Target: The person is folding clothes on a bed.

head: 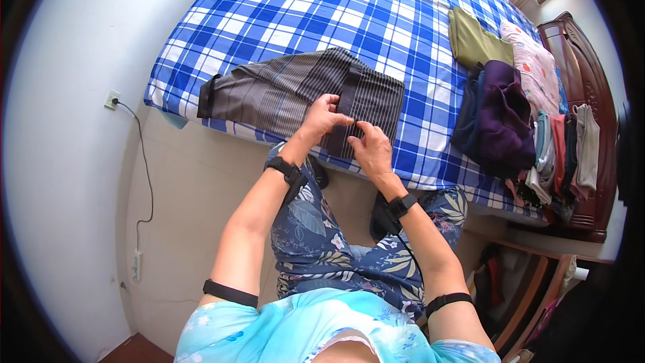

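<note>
A dark grey striped garment (282, 91) lies partly folded on the near edge of a bed with a blue and white checked sheet (312, 15). Across its right part runs a plain black band. My left hand (325, 117) rests at this band, thumb and fingers bent around its edge. Close on its right, my right hand (370, 147) has its index fingertip almost meeting my left thumb over the striped cloth. A small dark bit shows between the fingertips; what it is cannot be told. Whether either hand pinches the cloth is unclear.
Right on the bed lie folded olive cloth (476, 40), a purple garment (506, 116), a pink patterned pillow or cloth (529, 63) and several small folded clothes (559, 151) by the wooden headboard (579, 75). A cable (146, 161) hangs from a wall socket at left.
</note>
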The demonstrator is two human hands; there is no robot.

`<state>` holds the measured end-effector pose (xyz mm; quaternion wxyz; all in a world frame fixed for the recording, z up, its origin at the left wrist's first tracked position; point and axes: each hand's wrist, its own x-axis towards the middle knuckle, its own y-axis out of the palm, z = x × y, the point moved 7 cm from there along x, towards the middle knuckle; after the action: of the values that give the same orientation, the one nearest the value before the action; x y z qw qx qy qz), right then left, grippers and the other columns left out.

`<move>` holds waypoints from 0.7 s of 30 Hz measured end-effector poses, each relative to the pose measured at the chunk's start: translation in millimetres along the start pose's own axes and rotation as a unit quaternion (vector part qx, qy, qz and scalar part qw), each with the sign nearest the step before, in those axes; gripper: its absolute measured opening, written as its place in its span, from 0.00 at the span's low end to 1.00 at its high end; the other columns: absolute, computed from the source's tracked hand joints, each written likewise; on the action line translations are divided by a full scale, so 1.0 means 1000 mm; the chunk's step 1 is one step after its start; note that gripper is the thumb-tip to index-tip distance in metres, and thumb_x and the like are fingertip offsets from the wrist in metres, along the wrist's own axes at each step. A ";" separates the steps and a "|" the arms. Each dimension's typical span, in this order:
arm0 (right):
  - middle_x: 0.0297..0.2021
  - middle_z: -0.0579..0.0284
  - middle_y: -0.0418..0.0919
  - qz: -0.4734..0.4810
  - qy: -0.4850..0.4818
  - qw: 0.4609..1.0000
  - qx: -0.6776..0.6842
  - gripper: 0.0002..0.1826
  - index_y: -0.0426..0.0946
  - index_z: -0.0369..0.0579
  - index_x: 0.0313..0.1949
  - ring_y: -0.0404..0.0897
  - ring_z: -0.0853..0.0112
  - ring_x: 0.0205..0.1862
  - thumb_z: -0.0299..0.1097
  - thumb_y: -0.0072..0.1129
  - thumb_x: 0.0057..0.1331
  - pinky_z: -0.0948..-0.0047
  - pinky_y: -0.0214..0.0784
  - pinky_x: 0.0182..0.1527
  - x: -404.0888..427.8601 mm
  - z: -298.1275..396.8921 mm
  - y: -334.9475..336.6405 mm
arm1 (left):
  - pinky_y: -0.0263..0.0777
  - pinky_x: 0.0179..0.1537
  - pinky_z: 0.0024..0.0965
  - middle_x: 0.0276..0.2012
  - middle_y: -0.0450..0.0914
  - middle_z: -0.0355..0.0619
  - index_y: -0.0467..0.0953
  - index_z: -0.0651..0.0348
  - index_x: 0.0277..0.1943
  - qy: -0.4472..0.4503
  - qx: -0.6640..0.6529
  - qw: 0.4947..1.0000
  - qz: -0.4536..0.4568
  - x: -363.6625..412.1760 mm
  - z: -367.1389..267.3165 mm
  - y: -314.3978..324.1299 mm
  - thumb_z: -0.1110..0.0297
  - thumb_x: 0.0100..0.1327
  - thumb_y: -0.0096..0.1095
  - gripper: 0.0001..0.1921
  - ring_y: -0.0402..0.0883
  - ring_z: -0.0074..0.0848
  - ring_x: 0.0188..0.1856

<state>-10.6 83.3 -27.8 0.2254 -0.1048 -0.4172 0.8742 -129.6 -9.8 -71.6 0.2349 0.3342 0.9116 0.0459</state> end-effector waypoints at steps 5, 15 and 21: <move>0.40 0.48 0.77 -0.033 0.027 0.999 -0.025 0.23 0.74 0.47 0.51 0.79 0.51 0.42 0.34 0.65 0.56 0.58 0.72 0.45 -0.008 -0.027 -0.025 | 0.75 0.31 0.24 0.29 0.80 0.43 0.70 0.71 0.54 0.107 0.035 0.993 -0.039 0.011 -0.011 -0.012 0.86 0.44 0.67 0.29 0.80 0.22 0.30; 0.40 0.48 0.78 0.000 0.053 0.998 -0.028 0.26 0.73 0.48 0.54 0.79 0.52 0.42 0.31 0.65 0.55 0.58 0.73 0.45 -0.009 -0.021 -0.022 | 0.76 0.34 0.24 0.31 0.80 0.44 0.71 0.72 0.51 0.106 0.066 0.991 -0.040 0.012 -0.005 -0.041 0.88 0.46 0.65 0.25 0.80 0.22 0.31; 0.45 0.47 0.78 -0.025 0.063 0.997 -0.030 0.28 0.71 0.46 0.56 0.78 0.52 0.47 0.31 0.66 0.55 0.61 0.71 0.50 -0.011 -0.037 -0.023 | 0.76 0.34 0.23 0.32 0.80 0.43 0.71 0.71 0.49 0.085 0.057 0.994 -0.026 0.007 -0.013 -0.049 0.87 0.49 0.63 0.22 0.80 0.21 0.31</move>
<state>19.3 115.9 -33.2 0.2692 -0.1557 -0.4306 0.8473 -169.5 -42.6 -74.4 0.1382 0.3184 0.9377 0.0159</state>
